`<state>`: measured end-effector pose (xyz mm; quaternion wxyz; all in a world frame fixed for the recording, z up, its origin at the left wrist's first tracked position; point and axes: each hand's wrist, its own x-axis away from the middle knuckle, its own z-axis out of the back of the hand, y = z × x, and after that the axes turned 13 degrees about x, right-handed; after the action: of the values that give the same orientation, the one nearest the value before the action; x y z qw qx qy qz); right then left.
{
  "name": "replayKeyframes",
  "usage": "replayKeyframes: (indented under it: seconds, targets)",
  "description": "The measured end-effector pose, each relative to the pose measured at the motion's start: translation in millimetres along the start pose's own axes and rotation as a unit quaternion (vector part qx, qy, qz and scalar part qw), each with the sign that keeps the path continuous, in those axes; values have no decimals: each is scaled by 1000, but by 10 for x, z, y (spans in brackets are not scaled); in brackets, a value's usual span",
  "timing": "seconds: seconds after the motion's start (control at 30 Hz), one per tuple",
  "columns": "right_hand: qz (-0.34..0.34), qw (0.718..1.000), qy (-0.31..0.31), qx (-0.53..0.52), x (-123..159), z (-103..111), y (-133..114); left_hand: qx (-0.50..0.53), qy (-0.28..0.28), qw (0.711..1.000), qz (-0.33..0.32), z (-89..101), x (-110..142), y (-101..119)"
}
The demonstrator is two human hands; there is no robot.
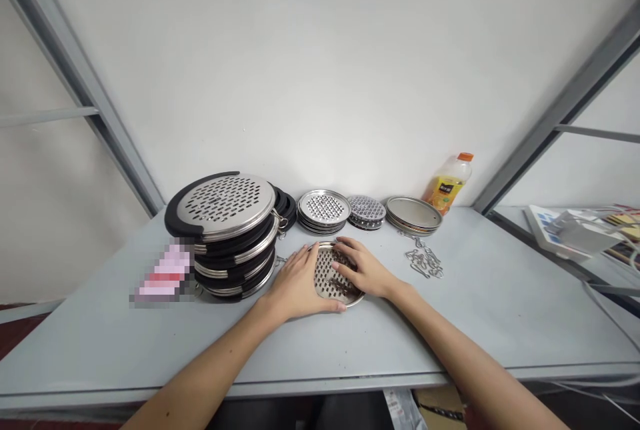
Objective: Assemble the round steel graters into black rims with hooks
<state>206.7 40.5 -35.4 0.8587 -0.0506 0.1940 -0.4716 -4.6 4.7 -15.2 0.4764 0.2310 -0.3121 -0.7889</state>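
Cradling of perforated disc (325, 277) by both hands, just right of tall stack (230, 200).
Round disc lies between palms: stack-side rim grasped by left hand (297, 283), opposite rim by right hand (370, 270); no long axis.

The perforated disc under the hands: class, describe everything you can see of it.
The perforated disc is round, silvery and metal-looking, with a narrow rim around a field of small dark holes. It lies roughly flat on the pale table. The left hand spans its left side; the right hand covers part of its right. Its underside is hidden.
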Motion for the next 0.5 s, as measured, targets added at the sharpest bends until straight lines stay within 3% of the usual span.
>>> replayKeyframes:
  seconds: [0.5]
  targets:
    - [2,999,17,-30,-17,-12,67,-4,-10,1000,11,22,5,18]
